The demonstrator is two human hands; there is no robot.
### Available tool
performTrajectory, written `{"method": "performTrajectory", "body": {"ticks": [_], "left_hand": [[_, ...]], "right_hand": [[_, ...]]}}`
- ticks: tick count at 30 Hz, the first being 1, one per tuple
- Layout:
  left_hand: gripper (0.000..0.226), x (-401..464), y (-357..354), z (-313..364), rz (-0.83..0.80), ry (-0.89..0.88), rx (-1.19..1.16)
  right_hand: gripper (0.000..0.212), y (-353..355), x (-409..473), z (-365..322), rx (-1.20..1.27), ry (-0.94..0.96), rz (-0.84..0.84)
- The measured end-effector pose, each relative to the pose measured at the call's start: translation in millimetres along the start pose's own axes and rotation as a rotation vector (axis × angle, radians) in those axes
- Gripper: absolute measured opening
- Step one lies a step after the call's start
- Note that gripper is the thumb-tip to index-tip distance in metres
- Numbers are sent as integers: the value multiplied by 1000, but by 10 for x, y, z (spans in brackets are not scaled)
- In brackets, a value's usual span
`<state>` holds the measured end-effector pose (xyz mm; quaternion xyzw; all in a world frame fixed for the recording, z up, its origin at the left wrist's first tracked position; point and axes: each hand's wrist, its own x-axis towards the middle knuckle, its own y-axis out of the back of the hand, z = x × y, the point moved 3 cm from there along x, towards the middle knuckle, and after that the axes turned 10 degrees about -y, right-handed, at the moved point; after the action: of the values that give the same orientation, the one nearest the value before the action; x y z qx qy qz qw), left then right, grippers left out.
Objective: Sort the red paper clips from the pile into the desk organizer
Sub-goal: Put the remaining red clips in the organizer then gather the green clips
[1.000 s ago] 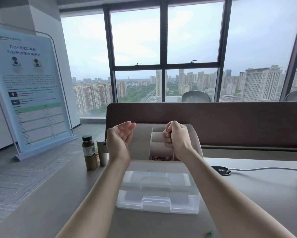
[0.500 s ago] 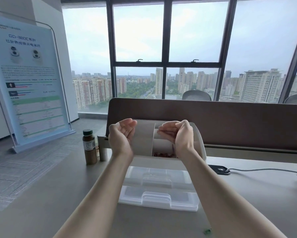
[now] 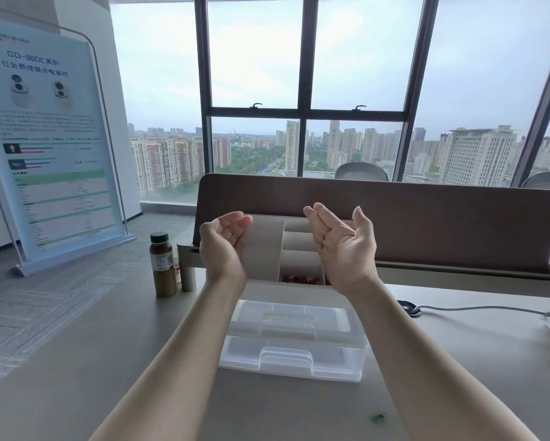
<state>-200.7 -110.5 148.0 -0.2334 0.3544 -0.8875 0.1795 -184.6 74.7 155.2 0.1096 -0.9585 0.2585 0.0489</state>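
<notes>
Fingers of the right hand (image 3: 343,249) are straight and spread, palm up, holding nothing; thumb stands apart toward the right. Fingers of the left hand (image 3: 224,246) are loosely curved, palm up, also holding nothing. Both hands are raised above the desk, apart from each other, with a clear gap between them.

Red paper clips (image 3: 300,279) lie in the near compartment of the desk organizer (image 3: 264,246), below and between the two hands, just left of the right wrist. No finger touches them. Organizer dividers run away from the fingertips; the farther compartments sit behind the right fingertips, contents not discernible.

Nearer than the wrists: a clear plastic box (image 3: 294,342) with lid shut, lying between the forearms, its far edge just beside the organizer's front wall.

Left of the left hand: a brown bottle (image 3: 162,265) with dark cap, upright, and a grey post just beside it. Open desk surface (image 3: 76,361) lies left of the left forearm.

Right of the right wrist: a black puck with a grey cable (image 3: 477,308) running to the right edge. Beyond the fingertips: a brown partition (image 3: 426,218), then windows. A small green speck (image 3: 378,417) lies on the desk near the right forearm.
</notes>
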Motion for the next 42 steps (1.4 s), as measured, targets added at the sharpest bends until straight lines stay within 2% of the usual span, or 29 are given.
{"method": "performTrajectory", "body": {"ticks": [6, 11, 17, 20, 25, 27, 30, 34, 36, 42], "left_hand": [[45, -29, -3, 26, -45, 4, 27], [37, -226, 8, 131, -148, 0, 44], [35, -851, 265, 144, -271, 9, 123], [34, -1261, 468, -77, -314, 66, 207], [32, -2013, 638, -591, -450, 206, 407], [31, -2214, 671, -764, -551, 200, 519], [38, -2465, 682, -980, -817, 161, 821], [78, -2692, 518, -1219, -1289, -103, 1359], [89, -2744, 433, -1330, -1412, -153, 1425], [100, -2807, 186, -1605, -1549, -161, 1409]], "right_hand": [[64, -24, 13, 10, -57, 46, 21], [38, -86, -236, -23, -232, 218, 164], [36, 287, -997, -65, -415, 434, 398], [36, 705, -1411, 44, -472, 354, 465], [34, 1385, -2006, 272, -520, 76, 520], [34, 1568, -2182, 307, -512, 2, 537], [33, 1790, -2374, 331, -482, -54, 563], [33, 2075, -2560, 333, -448, -58, 616], [33, 2205, -2646, 267, -406, -16, 673], [34, 2611, -2825, 113, -291, 5, 748]]}}
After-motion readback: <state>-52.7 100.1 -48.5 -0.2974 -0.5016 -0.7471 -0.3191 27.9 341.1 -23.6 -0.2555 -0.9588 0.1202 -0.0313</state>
